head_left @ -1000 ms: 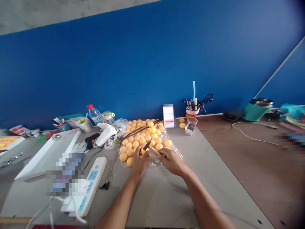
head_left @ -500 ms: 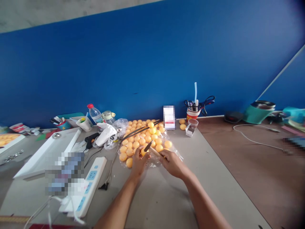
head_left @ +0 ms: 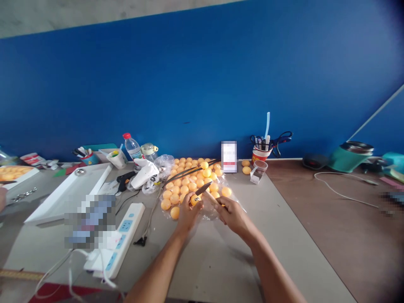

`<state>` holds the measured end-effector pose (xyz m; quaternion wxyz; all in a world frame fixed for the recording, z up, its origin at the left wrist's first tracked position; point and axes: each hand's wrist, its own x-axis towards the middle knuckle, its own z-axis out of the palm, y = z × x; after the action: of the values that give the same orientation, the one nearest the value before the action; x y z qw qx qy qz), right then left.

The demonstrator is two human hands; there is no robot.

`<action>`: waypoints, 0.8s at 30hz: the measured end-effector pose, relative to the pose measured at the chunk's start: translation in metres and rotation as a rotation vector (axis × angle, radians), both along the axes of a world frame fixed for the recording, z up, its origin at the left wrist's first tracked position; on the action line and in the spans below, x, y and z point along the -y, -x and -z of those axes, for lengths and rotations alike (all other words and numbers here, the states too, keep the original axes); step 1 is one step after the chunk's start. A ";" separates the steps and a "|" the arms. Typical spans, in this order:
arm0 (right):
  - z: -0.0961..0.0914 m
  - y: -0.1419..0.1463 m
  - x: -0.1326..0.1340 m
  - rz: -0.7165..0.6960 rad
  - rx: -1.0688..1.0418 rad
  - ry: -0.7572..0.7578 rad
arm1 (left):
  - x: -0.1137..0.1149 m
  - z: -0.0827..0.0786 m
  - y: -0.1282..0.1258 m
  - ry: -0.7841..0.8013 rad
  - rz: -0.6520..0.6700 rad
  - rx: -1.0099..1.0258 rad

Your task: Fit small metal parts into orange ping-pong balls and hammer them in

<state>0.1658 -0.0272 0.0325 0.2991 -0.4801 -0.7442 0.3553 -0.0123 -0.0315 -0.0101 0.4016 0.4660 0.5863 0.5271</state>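
Observation:
My left hand (head_left: 187, 213) is closed around an orange ball (head_left: 194, 199) with a dark spot on it. My right hand (head_left: 232, 216) grips the pale wooden handle of a small knife (head_left: 205, 190). Its dark blade points up and left, just above the held ball. Both hands sit at the near edge of a heap of several orange balls (head_left: 189, 180) lying on clear plastic wrap on the grey table top (head_left: 202, 252).
A white power strip (head_left: 118, 237) with cables lies left of my arms. Behind it are a white tray (head_left: 67, 191), a glue gun (head_left: 143, 176), a water bottle (head_left: 131, 145) and cups. A cup of scissors and pens (head_left: 261, 152) and a teal pot (head_left: 349, 156) stand at the back right.
The view shifted slightly, so everything sits a little more to the right. My hands keep the same grip on ball and knife, with the blade raised a touch.

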 end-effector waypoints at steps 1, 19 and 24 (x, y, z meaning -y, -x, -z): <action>0.001 0.000 0.000 -0.003 0.012 -0.009 | 0.000 0.000 0.000 0.001 0.003 0.000; -0.002 0.001 0.004 -0.016 0.069 -0.009 | 0.001 -0.008 -0.002 0.036 0.044 0.010; -0.003 0.002 0.005 -0.024 0.059 -0.027 | 0.001 -0.006 -0.002 0.036 0.040 0.027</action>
<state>0.1641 -0.0318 0.0357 0.2794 -0.4772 -0.7632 0.3343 -0.0099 -0.0326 -0.0042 0.4282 0.4633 0.5808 0.5144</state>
